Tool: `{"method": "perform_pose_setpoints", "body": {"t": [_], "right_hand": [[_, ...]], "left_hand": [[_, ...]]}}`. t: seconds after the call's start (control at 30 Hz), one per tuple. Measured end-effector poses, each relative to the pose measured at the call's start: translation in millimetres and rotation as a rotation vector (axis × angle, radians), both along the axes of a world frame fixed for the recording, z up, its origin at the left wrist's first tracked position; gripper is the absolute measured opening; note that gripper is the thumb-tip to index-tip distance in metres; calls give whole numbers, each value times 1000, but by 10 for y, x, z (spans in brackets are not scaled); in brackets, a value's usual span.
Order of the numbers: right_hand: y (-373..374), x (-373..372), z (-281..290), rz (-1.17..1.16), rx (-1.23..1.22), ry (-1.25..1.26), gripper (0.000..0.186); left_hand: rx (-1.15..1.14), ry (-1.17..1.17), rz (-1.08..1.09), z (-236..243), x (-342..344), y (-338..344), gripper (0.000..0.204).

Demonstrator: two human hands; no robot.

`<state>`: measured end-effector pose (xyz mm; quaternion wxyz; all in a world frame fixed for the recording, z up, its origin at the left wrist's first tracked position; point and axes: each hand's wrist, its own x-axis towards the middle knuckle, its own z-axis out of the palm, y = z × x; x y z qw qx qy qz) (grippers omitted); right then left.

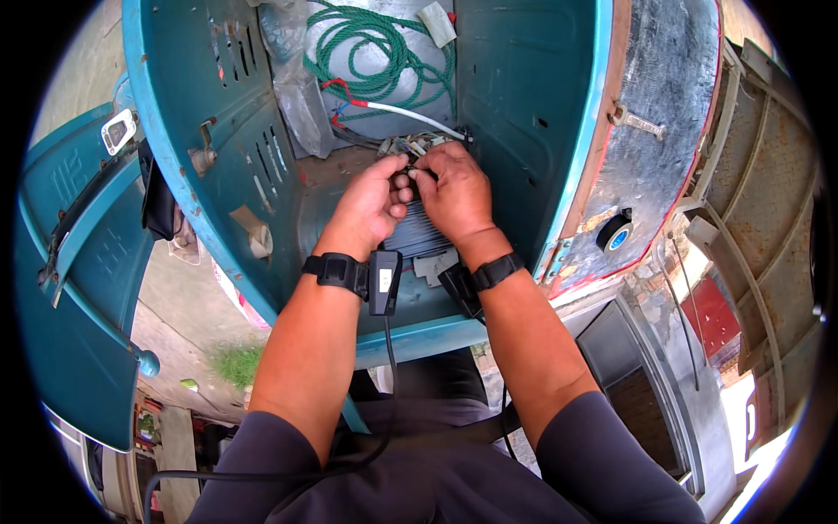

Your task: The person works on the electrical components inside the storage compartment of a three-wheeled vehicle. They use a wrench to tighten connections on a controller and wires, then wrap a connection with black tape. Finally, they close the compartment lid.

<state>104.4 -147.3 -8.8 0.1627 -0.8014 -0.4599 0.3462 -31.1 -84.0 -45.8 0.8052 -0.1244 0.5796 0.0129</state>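
Open teal door point(70, 288) hangs far left. Left hand point(371, 205), wrist cocked up, fingers curled, pinches the wire bundle point(415, 148) inside the teal cabinet point(515, 113). Right hand point(454, 192) meets it, fingertips clamped on the same wires. Tape roll point(615, 233) sits on the right ledge.

Bundle of wires point(410, 147): thin grey, white and dark strands gathered into a tangled cluster, partly hidden by fingers point(403, 179). It sits against the back wall of the teal metal cabinet point(515, 105), near its middle; the strand ends appear stripped, though blurred.
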Motion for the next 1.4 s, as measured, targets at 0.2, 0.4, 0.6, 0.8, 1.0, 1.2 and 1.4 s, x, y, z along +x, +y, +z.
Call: {"method": "perform_pose_setpoints", "body": {"t": [0.2, 0.4, 0.6, 0.8, 1.0, 1.2, 1.4], "right_hand": [[-9, 8, -8, 1, -1, -3, 9], [-16, 0, -2, 7, 4, 3, 9], [-22, 6, -16, 12, 15, 33, 8], [5, -8, -35, 32, 13, 2, 7], [-14, 0, -55, 26, 15, -19, 6], [-18, 4, -65, 5, -8, -41, 7], [-18, 1, -69, -7, 4, -41, 6]], "left_hand": [[276, 94, -278, 111, 10, 68, 20], [365, 143, -467, 187, 30, 224, 20], [206, 121, -226, 137, -6, 216, 16], [134, 92, -116, 76, 12, 189, 19], [148, 14, -158, 146, 8, 196, 17], [106, -59, -79, 76, -55, 137, 5], [243, -52, -159, 92, -56, 78, 3]]}}
